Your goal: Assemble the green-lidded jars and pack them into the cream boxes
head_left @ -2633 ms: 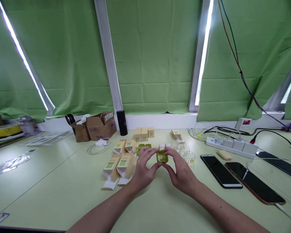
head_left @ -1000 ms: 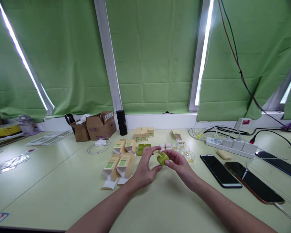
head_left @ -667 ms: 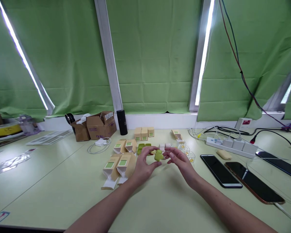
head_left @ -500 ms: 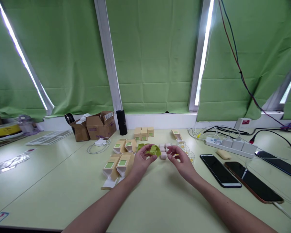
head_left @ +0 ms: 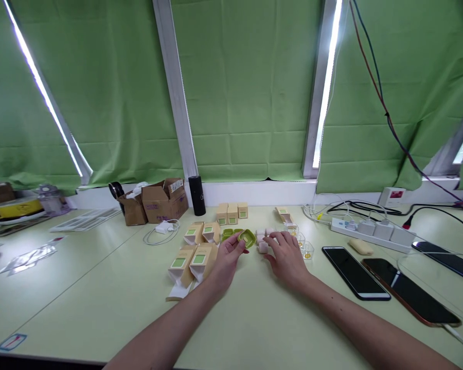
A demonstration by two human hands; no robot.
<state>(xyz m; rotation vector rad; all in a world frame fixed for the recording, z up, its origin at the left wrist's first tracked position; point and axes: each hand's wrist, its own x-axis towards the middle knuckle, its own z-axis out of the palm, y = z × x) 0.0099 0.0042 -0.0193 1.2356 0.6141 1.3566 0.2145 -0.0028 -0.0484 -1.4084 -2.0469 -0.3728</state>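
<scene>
Left hand (head_left: 226, 261) pinching hollow, rounded green cup (head_left: 247, 239) | right hand (head_left: 289, 261) at pale blocks (head_left: 263, 247), grip unclear | boxy cartons (head_left: 209, 260), green labels (head_left: 199, 259) unreadable

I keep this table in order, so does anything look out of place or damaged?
One small box lies apart from the other boxes, beyond the clear cups, its flap open. At the left, some crumpled plastic looks stray. I see no spill, and the green cup in the left hand shows no obvious damage.
</scene>
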